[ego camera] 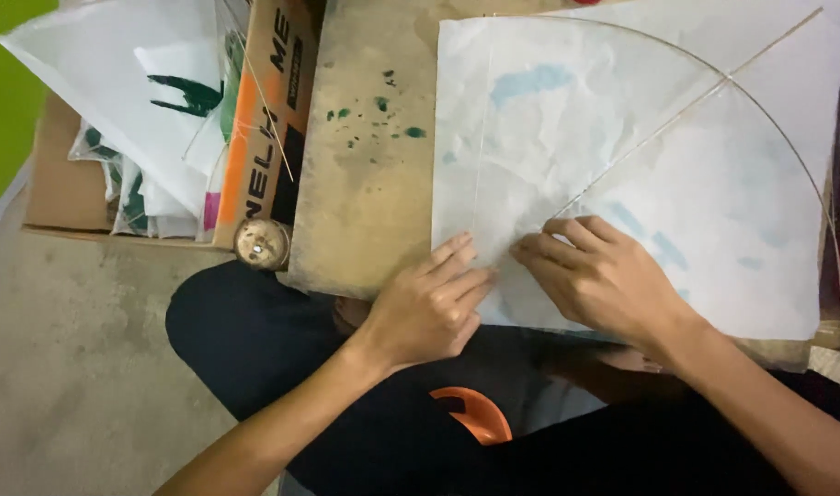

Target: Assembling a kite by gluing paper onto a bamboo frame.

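While both hands (521, 294) press white kite paper (622, 165) | orange-black carton (268, 138) left

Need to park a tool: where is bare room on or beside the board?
Free: the paint-specked board strip between the cardboard box and the white paper kite; the concrete floor lower left. Crowded: the kite's near edge, under the left hand and right hand.

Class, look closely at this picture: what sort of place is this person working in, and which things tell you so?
Probably a small home kite-making workspace on the floor. Both hands, left hand and right hand, press a white paper kite with thin stick framing onto a paint-stained wooden board; a cardboard box holds more paper kites.
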